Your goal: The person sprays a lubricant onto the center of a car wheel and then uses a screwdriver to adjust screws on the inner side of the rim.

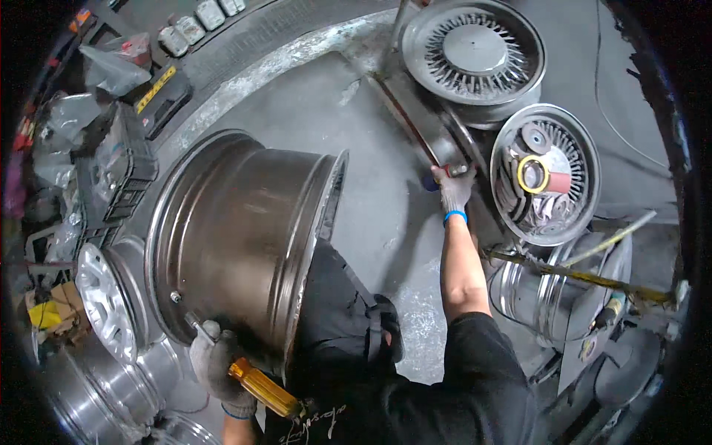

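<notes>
A large brown-grey wheel rim point(230, 230) stands on its edge at the left, leaning by my leg, with a small valve stem point(176, 297) on its near flange. My left hand point(211, 363), in a grey glove, is closed round an orange-handled screwdriver point(263, 387) beside the rim's lower edge. The tool's metal end points up toward the rim. My right arm stretches forward. My right hand point(454, 191), also gloved, is closed at the near end of a long metal beam point(423, 122); small metal and red bits show at its fingertips, too small to name.
A spoked wheel point(475, 52) lies at the back right. Nearer, another wheel point(545, 174) holds tape rolls and abrasive discs. A yellow-black bar point(593, 278) crosses the right side. Silver rims point(107, 297) stand at the left, below a crate point(126, 167) and plastic bags.
</notes>
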Demonstrator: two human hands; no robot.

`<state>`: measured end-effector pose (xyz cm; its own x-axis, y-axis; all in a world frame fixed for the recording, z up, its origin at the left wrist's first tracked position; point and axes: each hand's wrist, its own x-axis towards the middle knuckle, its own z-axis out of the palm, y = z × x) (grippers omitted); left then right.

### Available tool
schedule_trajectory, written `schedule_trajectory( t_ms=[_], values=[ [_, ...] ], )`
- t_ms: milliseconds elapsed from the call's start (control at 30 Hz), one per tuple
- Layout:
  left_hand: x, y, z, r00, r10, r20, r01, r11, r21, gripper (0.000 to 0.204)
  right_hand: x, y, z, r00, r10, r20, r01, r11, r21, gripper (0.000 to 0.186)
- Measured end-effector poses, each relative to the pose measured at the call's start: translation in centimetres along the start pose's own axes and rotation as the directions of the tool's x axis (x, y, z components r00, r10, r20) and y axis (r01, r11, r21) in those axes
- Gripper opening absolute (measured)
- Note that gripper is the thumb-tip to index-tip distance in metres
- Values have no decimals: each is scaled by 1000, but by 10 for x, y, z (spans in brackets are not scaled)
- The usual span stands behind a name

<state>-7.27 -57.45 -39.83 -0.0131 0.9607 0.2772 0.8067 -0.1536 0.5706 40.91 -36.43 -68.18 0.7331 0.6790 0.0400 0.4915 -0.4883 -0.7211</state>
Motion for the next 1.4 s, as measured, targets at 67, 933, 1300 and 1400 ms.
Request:
schedule_trajectory(
  t_ms=[67,933,1300,1400],
  values=[
    [-6,2,-2,999,15,-38,-15,1000,-3,22,16,18,9,997,-79,23,73,976,204,90],
    [-111,33,77,709,-434,-555,296,898,-325,40,-174,-386,-205,-374,-923,88,735,-237,635,70],
    [-106,34,84,716,-470,-516,291,873,-392,30,-213,-391,-133,-646,-755,111,667,-488,564,81],
    [-106,34,87,735,-484,-475,284,856,-433,40,-212,-392,-123,-668,-726,160,689,-524,500,82]
  ],
)
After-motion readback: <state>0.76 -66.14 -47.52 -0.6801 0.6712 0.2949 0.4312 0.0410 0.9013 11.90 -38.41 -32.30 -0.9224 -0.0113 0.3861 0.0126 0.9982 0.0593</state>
